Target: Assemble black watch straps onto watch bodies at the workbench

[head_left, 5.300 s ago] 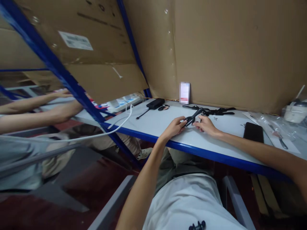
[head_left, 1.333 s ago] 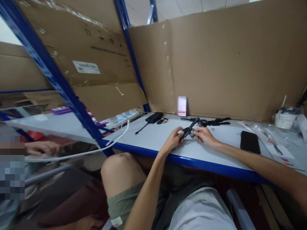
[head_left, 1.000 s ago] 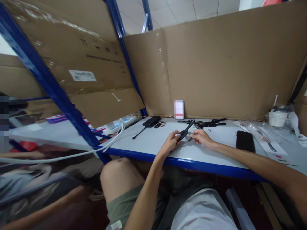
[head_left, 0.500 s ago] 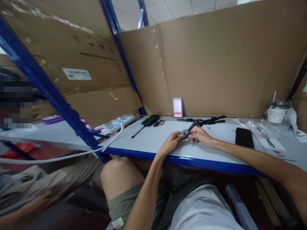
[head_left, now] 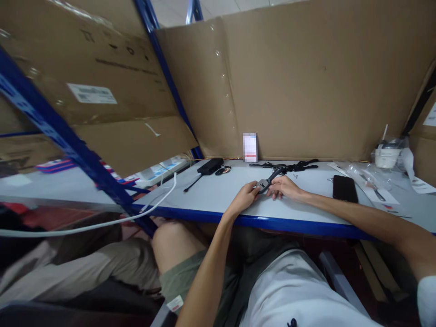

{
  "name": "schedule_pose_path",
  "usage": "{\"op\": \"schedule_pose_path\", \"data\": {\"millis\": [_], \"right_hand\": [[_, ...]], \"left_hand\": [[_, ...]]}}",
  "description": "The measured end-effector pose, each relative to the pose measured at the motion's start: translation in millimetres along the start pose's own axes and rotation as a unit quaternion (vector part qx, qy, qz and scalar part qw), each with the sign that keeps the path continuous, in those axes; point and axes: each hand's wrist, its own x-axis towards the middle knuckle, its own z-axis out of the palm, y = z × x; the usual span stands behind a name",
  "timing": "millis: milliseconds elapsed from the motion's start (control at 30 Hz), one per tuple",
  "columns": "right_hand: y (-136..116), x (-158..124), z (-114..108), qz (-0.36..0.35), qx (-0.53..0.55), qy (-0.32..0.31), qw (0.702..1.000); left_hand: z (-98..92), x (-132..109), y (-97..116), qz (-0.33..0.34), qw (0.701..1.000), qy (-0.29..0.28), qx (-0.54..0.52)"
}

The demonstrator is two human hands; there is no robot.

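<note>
Both hands are at a small grey device with a black arm-like piece (head_left: 263, 184), held just above the white table near its front edge. My left hand (head_left: 245, 196) pinches the grey end from the left. My right hand (head_left: 285, 187) is closed about the black piece on the right side, its lower fingers curled; the exact grip is partly hidden. Behind the hands lie black straps (head_left: 299, 166). Tiny metal-looking bits (head_left: 295, 176) lie to their right. The device's exact kind cannot be made out.
A black box with a cable (head_left: 210, 166) and a small dark coiled item (head_left: 223, 170) lie left. A lit phone (head_left: 250, 147) leans on cardboard. A dark phone (head_left: 345, 189), plastic bags and a cup (head_left: 386, 156) are right. A white cable (head_left: 102, 230) crosses left, near a seated person.
My view has shifted slightly, so the table sits a little higher in it. Both hands stay on the device, which has barely moved. The person at left has changed position.
</note>
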Motion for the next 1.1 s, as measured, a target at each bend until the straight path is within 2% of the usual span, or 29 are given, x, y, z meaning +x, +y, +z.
{"op": "schedule_pose_path", "data": {"millis": [533, 667, 767, 867, 1000, 1100], "right_hand": [[3, 2, 3, -0.021, -0.05, -0.015, 0.998], [1, 3, 2, -0.03, -0.088, 0.002, 0.996], [-9, 8, -14, -0.063, -0.151, 0.075, 0.984], [-22, 14, -47, -0.085, -0.23, 0.164, 0.956], [-24, 12, -86, -0.055, -0.368, 0.174, 0.912], [-10, 5, -95, -0.03, -0.47, 0.168, 0.866]], "left_hand": [[-1.3, -2, 1, -0.001, 1.0, 0.001, -0.003], [-3.2, -4, 1, -0.018, 1.0, 0.001, -0.014], [-4.6, -5, 1, -0.032, 0.999, 0.015, -0.015], [-5.6, -5, 0, -0.046, 0.999, 0.02, -0.013], [-6.2, -5, -1, -0.034, 0.999, 0.001, -0.026], [-6.2, -4, -3, -0.018, 0.998, -0.01, -0.053]]}}
